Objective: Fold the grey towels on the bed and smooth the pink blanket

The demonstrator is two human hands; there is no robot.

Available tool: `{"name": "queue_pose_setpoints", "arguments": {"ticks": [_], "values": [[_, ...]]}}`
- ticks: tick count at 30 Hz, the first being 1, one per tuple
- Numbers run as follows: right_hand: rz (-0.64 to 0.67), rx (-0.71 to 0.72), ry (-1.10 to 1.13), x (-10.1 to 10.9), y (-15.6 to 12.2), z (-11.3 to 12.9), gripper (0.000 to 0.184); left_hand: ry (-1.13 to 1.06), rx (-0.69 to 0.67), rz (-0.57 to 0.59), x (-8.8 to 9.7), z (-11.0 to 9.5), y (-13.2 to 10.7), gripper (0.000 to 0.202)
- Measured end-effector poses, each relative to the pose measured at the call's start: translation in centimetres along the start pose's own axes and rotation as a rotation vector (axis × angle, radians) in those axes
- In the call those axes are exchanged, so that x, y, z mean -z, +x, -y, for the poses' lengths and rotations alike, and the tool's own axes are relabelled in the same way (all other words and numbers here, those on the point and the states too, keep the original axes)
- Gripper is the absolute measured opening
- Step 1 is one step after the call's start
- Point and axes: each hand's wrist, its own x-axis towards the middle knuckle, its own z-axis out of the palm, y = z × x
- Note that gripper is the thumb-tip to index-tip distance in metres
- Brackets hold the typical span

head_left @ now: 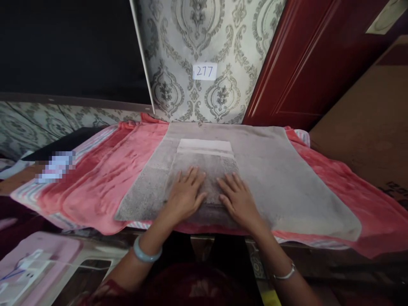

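The left hand (187, 191) and right hand (238, 196) lie flat, fingers parted, gripping nothing, probably to keep the grey fabric piece (212, 185) beneath them smooth. The larger grey cloth (280, 187) spread around both hands likely cushions it.

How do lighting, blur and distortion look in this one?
In the head view: light is uneven, with the wallpaper bright and the bottom edge dark; the "277" card is readable; the hands look slightly soft; a pixelated patch obscures frame left; the television's edge slants, possibly wide-angle distortion.
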Motion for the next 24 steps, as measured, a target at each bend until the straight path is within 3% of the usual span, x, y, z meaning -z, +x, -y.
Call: {"name": "queue_pose_setpoints", "arguments": {"ticks": [5,10,15,20,24], "values": [[0.143,-0.001,-0.061,-1.5,-1.3,-0.5,0.051,0.054,0.041,0.103,-2.7,0.0,-0.5,0.055],[0.159,-0.013,-0.020,-0.9,-1.3,-0.7,0.050,0.036,0.053,0.115,-2.5,0.2,-0.9,0.056],[0.163,0.031,0.059,0.2,0.9,-1.6,0.044,-0.068,0.023,0.173,-1.6,1.5,-0.3,0.053],[0.163,-0.035,-0.009,0.6,7.3,-2.0,0.054,-0.160,0.034,0.233,-0.1,3.8,4.8,0.050],[0.222,-0.175,-0.108,-0.5,12.7,-1.7,0.061,-0.058,0.163,0.338,-0.9,5.5,10.1,0.062]]}}
